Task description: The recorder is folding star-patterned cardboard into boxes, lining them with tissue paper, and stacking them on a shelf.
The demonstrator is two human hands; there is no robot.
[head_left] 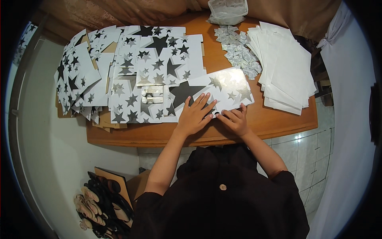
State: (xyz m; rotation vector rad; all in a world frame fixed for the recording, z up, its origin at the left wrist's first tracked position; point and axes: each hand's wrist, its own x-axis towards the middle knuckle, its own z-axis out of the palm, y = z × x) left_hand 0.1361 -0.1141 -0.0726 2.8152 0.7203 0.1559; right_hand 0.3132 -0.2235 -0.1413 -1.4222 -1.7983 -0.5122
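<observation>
A white card sheet printed with black and grey stars lies at the table's near edge, its right part catching a bright glare. My left hand rests flat on it with fingers spread, over a large black star. At the sheet's near edge, my right hand has its fingers bent and holds the edge, its thumb beside a small dark notch. More star-printed card sheets overlap just left of my left hand. Among them lies a shiny, reflective rectangular piece.
Folded star-printed card pieces pile up at the table's left end. White paper sheets are stacked at right, next to a heap of small clear packets. A translucent plastic tub stands behind. Shoes sit on the floor at lower left.
</observation>
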